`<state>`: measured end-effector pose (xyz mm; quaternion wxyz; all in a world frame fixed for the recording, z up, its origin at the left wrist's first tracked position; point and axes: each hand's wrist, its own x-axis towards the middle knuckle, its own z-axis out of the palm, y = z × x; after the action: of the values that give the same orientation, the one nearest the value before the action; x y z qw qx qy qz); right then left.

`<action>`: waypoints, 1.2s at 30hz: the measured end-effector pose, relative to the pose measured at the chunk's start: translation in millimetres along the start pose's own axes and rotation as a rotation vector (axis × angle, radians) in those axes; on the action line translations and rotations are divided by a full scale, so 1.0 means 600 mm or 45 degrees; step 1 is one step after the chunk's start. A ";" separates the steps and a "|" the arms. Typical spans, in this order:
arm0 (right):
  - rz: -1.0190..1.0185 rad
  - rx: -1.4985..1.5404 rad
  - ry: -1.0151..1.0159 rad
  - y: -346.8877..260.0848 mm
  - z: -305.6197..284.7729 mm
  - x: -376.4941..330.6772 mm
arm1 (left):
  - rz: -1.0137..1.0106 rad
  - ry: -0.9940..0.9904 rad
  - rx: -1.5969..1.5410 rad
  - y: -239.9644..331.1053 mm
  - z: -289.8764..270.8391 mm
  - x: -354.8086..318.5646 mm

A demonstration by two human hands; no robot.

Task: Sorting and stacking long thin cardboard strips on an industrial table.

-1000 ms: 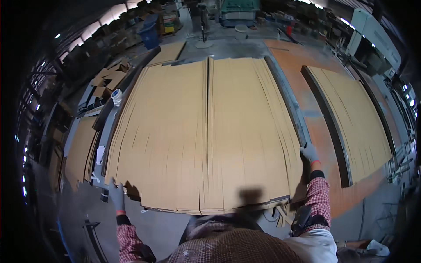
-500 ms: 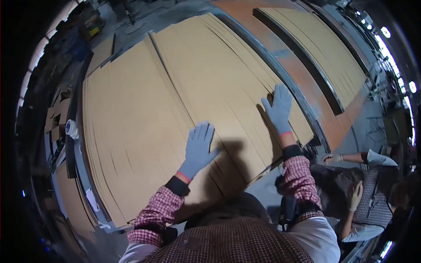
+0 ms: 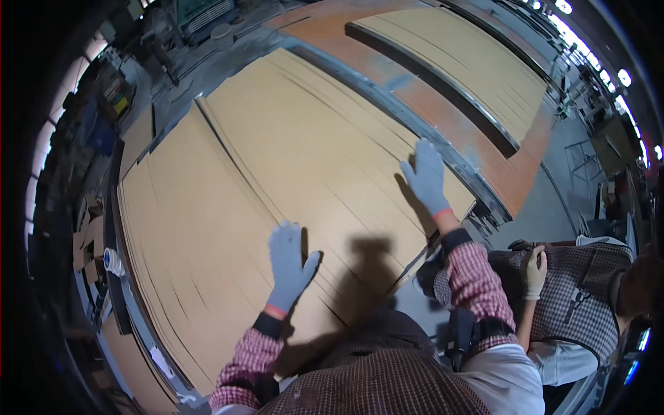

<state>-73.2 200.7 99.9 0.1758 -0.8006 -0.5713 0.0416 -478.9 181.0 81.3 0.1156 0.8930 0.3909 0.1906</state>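
Two gloved hands lay flat on the broad tan veneer sheets [image 3: 277,180] that covered the long grey counter [image 3: 443,149]. Half a second before, both palms had sat nearer the person's body; by this moment the right hand [image 3: 425,176] had slid out to the far right edge of the sheets, just beside the counter's grey rim, while the left hand [image 3: 289,263] pressed the sheets nearer the chest, fingers spread. A second before that, both hands had gripped the sheets' near edge at the corners, so the work seemed to have passed from pulling to smoothing or aligning the top layer. Neither grip closed on anything: both hands were fully open, palms down on the wood.

The sheets lay in overlapping strips with a dark seam [image 3: 228,155] running lengthwise left of the left hand. Beyond the right hand, across an orange-brown strip of floor [image 3: 484,138], a second tan stack [image 3: 456,62] rested. No container showed clearly. A co-worker's gloved hand [image 3: 535,273] hung right of the sheets.
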 end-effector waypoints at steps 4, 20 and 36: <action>-0.132 -0.093 0.512 0.029 -0.003 -0.089 | -0.271 0.105 0.151 0.055 -0.001 -0.057; -0.013 -0.226 0.163 0.059 0.049 -0.156 | -0.048 -0.149 0.293 0.047 0.030 -0.126; -0.244 0.229 0.153 0.025 0.008 -0.171 | 0.315 0.318 -0.226 0.248 0.141 0.368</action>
<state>-96.2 101.9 76.7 0.2838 -0.7245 -0.6276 0.0275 -208.1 241.0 113.4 0.1202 0.8900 0.2711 0.3463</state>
